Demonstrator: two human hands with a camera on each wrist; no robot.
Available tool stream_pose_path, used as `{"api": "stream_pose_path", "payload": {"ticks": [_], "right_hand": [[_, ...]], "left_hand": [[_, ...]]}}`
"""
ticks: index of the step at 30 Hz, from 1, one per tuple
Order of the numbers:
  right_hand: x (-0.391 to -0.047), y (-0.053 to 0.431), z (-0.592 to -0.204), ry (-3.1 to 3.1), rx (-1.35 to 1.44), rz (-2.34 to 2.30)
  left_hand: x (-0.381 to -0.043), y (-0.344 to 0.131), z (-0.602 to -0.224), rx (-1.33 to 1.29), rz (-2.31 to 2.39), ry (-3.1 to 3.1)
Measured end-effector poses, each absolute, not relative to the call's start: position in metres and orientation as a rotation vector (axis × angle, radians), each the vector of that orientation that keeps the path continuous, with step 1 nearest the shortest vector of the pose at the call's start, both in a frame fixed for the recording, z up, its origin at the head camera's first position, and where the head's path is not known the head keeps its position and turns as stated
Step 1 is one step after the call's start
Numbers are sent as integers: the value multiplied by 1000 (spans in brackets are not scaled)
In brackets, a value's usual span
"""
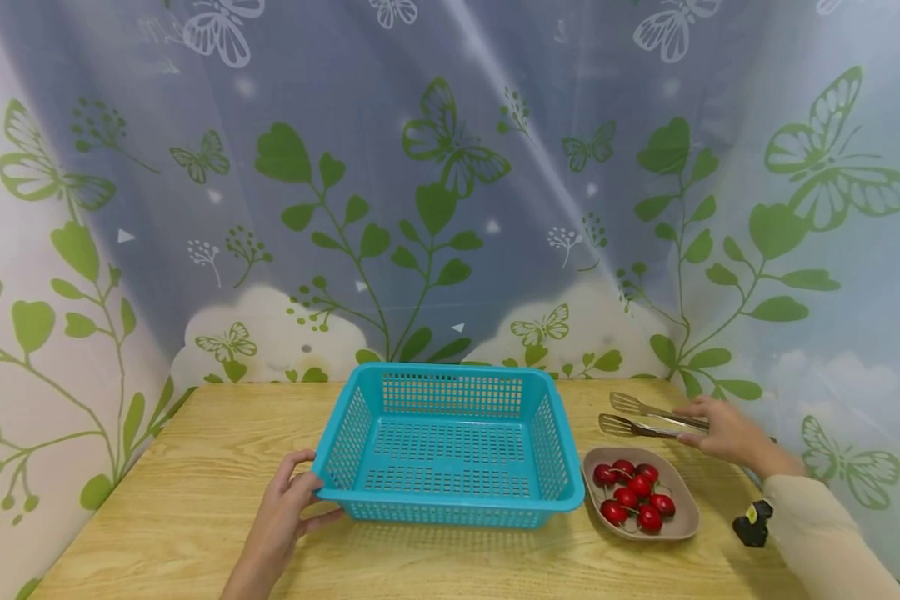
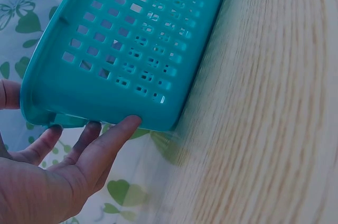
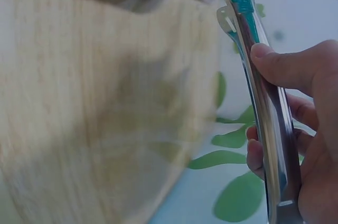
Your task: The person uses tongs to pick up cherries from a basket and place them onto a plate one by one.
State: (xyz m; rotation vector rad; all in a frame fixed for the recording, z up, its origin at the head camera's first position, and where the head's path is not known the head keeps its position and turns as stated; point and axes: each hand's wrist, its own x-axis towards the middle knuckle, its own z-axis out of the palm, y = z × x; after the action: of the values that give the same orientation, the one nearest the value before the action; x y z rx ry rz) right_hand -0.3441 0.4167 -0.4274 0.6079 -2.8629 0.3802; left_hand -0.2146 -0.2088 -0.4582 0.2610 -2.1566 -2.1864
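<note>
My left hand [image 1: 281, 504] grips the near left corner of a blue plastic basket [image 1: 450, 512], with fingers at the rim and side wall. In the left wrist view the fingers [image 2: 113, 139] press against the end of the basket's perforated wall [image 2: 95, 86]. The basket stands upright on the table with its holed floor in sight. On the right, my right hand [image 1: 731, 433] holds a pair of metal tongs [image 1: 656, 432], slotted ends pointing left and spread apart. The right wrist view has the thumb on one side of the tongs [image 3: 269, 129] and fingers on the other.
Right of the basket sits a beige plate [image 1: 686, 521] of red cherries [image 1: 626, 497] with stems, just in front of the tongs. The wooden table [image 1: 195, 483] ends at a printed butterfly-and-leaf curtain [image 1: 450, 250]. A small black object [image 1: 753, 523] is by the right sleeve.
</note>
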Motion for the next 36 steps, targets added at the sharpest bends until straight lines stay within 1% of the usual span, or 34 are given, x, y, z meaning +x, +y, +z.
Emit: {"api": "stream_pose_path", "payload": {"ticks": [5,8,17,28,36], "right_hand": [[-349,420,-439,-2879,578,460],[-352,421,-443,-2858,605,475],[-358,418,-443,-2931,686,442],[-352,417,-448,-3025,624,469],[-356,422,-455,-3020,633,441]], "left_hand": [[-215,-210,-459,264,-2189,-2154],[-215,-210,-459,257,-2193,-2148],[-214,-209,-457,242,-2192,-2139],[-213,-209,-458,235,-2194,-2139],[-214,-209,-457,246,-2212,-2138]]}}
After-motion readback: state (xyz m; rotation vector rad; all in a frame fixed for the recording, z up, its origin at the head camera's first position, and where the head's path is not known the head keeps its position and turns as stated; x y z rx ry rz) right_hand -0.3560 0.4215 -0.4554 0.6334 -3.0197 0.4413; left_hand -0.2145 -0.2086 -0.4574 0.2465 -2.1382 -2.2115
